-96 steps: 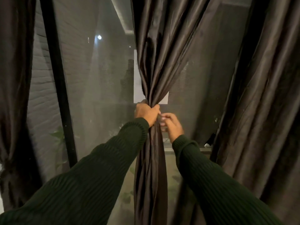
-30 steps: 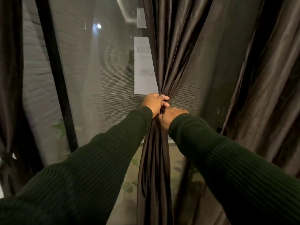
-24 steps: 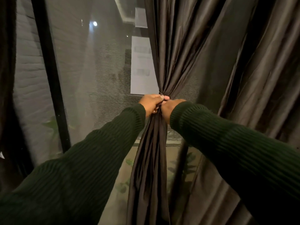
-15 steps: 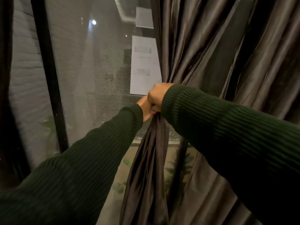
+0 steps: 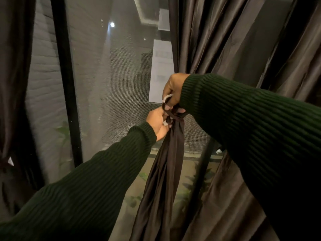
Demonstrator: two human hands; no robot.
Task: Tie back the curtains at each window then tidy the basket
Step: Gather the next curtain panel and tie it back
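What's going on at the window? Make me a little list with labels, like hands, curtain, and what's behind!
left hand: grips the gathered curtain just below the tie
right hand: above the left, fingers curled into the tie band
curtain: dark brown, bunched into one narrow bundle, hanging down
tie band: dark strip wrapped round the bundle; knot not clearly finished
window screen: grey mesh behind the hands
window frame bar: black, upright, left of the hands

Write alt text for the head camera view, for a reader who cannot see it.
Two hands in dark green ribbed sleeves work a dark tie band around a gathered brown curtain at a window. The left hand pinches the bundle at the band; the right hand grips the band just above. A black window frame stands to the left.
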